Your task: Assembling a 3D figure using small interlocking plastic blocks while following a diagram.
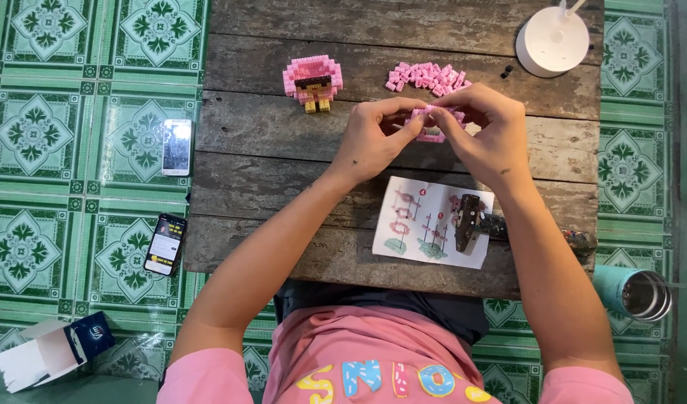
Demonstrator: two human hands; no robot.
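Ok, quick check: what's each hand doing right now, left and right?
Left hand: fingers closed, pinching the small pink brick assembly.
Right hand: fingers closed on the same pink brick assembly from the other side.

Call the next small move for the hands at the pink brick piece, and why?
Probably press the brick under the fingertips down onto the small pink brick assembly. Both the left hand and the right hand pinch it above the wooden table, with the loose pink bricks untouched and the instruction sheet open below.
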